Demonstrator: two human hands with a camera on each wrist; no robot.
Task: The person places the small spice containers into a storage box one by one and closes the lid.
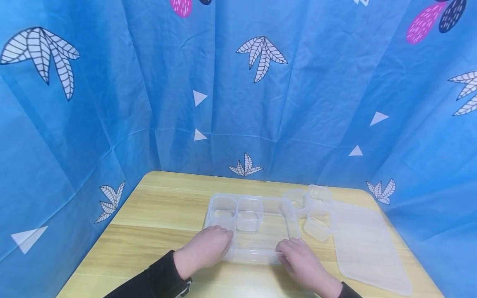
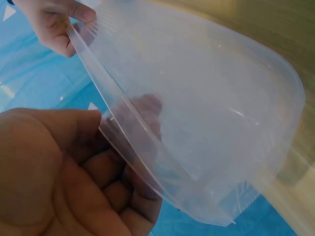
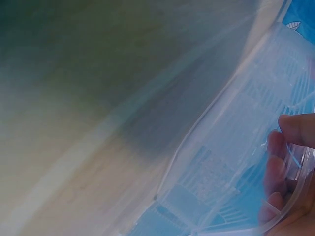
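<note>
A clear rectangular plastic box (image 1: 257,256) sits near the middle of the wooden table. Inside it, at the back left, two small square clear cups (image 1: 224,207) stand side by side. My left hand (image 1: 210,246) grips the front left of the box's rim, thumb on one side and curled fingers seen through the plastic in the left wrist view. At the front right, my right hand (image 1: 301,261) holds the same rim. In the right wrist view the right fingers (image 3: 275,169) show through the translucent wall.
Beyond the box's right side, several loose clear cups (image 1: 318,223) are grouped together. A flat translucent lid (image 1: 369,248) lies along the table's right side. A blue patterned curtain (image 1: 246,103) hangs around the wooden table (image 1: 164,203).
</note>
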